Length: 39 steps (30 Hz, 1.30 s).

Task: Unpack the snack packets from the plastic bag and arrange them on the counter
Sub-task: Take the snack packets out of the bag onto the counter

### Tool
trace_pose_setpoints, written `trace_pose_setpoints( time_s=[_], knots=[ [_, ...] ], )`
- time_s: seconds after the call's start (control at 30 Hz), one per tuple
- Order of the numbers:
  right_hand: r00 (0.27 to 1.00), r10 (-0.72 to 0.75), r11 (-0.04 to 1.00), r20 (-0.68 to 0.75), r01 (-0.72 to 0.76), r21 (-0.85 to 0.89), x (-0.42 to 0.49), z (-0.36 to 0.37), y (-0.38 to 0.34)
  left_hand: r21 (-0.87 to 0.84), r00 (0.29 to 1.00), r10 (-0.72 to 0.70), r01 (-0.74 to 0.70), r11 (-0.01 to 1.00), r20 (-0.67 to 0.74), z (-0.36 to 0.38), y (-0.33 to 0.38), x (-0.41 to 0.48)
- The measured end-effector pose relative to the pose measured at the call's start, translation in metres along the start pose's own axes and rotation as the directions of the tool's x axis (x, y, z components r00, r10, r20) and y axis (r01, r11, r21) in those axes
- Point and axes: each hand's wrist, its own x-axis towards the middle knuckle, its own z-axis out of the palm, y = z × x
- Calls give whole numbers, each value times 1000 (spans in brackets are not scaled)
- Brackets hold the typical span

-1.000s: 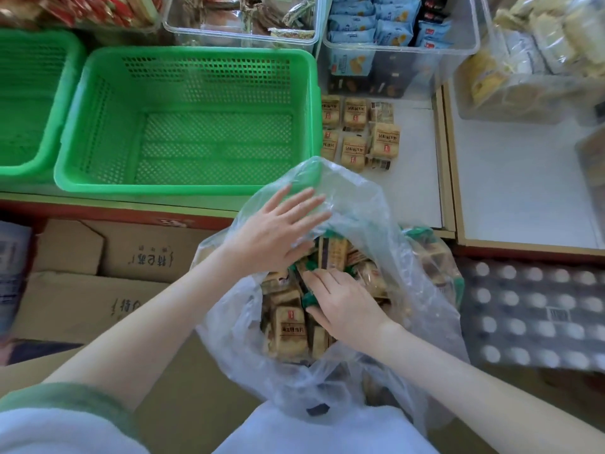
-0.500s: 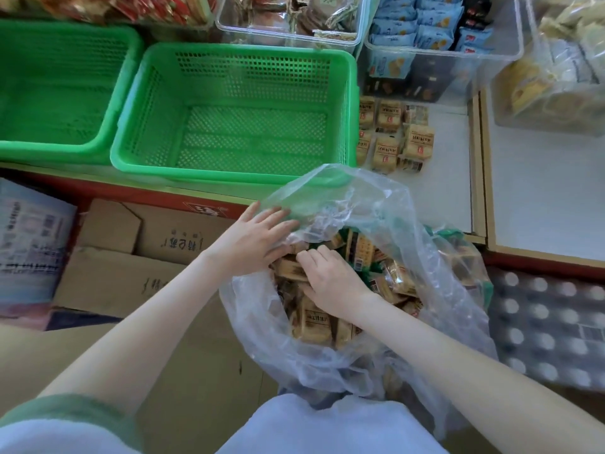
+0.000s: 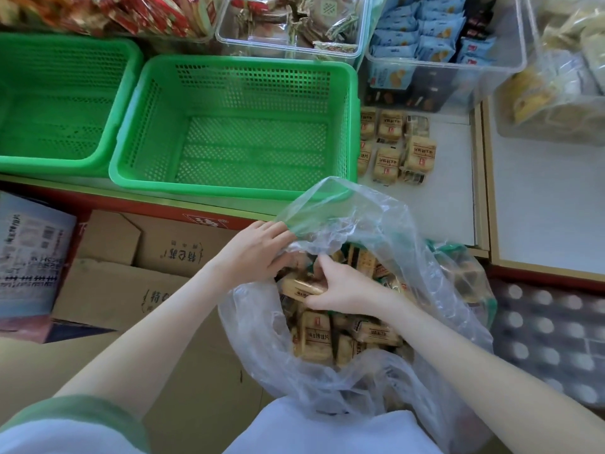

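The plastic bag stands open in front of the person, lower than the edge of the counter, and it is full of snack packets in beige wrappers; the left hand is at the left rim of the bag, with its fingers curled over the thin plastic and holding it, the fingertips partly behind the film; the right hand is inside the mouth of the bag, just beside the left one; its fingers lie over the far side and its thumb under the near side of the held packet, so it grips this one firmly; the held packet lies on top of the pile and sticks out to the left of the palm, toward the left hand; the other packets in the bag lie below and to the right of the right wrist; on the counter, well apart from both hands and beyond the far rim of the bag, the arranged packets lie in short rows, just right of a green basket; a second green basket stands to the left of it; clear bins with other snacks stand behind; cardboard boxes lie left of the bag.
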Motion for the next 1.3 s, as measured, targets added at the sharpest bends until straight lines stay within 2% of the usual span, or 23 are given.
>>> trace_pose_setpoints(
  time_s=[0.1, 0.17, 0.23, 0.27, 0.33, 0.4, 0.43, 0.47, 0.63, 0.7, 0.77, 0.9, 1.0, 1.07, 1.17, 1.23, 1.3],
  knots=[
    [997, -70, 997, 13, 71, -36, -31, -51, -5, -198, 970, -179, 145, 970, -165, -14, -3, 20],
    [992, -122, 989, -6, 122, 81, -50, -91, -4, -289, 923, -301, 228, 930, -239, -24, -1, 43],
    [960, -143, 922, -241, 217, 320, -52, -121, 4, -285, 908, -371, 309, 907, -195, -31, 3, 70],
    [910, -82, 872, -407, 263, 412, -45, -132, 10, -261, 915, -385, 344, 902, -124, -34, 7, 83],
    [734, 172, 832, -657, 248, 496, -13, -146, 29, -148, 932, -360, 361, 921, 33, -30, 11, 103],
    [534, 390, 847, -750, 112, 520, 26, -153, 54, 48, 946, -286, 282, 958, 156, -19, 9, 115],
    [463, 429, 864, -776, 40, 502, 45, -156, 68, 114, 941, -269, 250, 962, 206, -14, 6, 118],
    [432, 425, 887, -795, -27, 460, 62, -156, 79, 141, 933, -273, 245, 959, 234, -11, 4, 119],
    [457, 268, 942, -848, -308, 132, 121, -153, 99, 104, 926, -296, 278, 955, 235, -8, 0, 118],
    [501, 196, 943, -843, -332, 21, 132, -154, 97, 92, 925, -301, 287, 954, 234, -9, 1, 118],
    [561, 183, 927, -808, -372, -49, 136, -154, 98, 90, 927, -298, 285, 954, 228, -11, 3, 118],
    [603, 189, 888, -775, -441, -126, 123, -150, 100, 92, 930, -294, 281, 955, 219, -11, 2, 118],
    [587, 127, 945, -799, -317, -84, 96, -142, 95, 94, 927, -292, 277, 956, 234, -12, 2, 116],
    [518, 49, 983, -854, -175, -49, 69, -130, 87, 70, 943, -248, 238, 969, 221, -14, 3, 111],
    [426, -124, 991, -896, 13, -131, 23, -94, 68, -52, 994, -103, 104, 993, 22, -19, 10, 91],
    [421, -269, 962, -866, 71, -264, -2, -61, 57, -60, 993, 18, -26, 998, -121, -22, 22, 70],
    [476, -391, 917, -787, 128, -379, -17, -25, 50, -39, 981, 135, -142, 989, -138, -22, 37, 43]
  ],
)
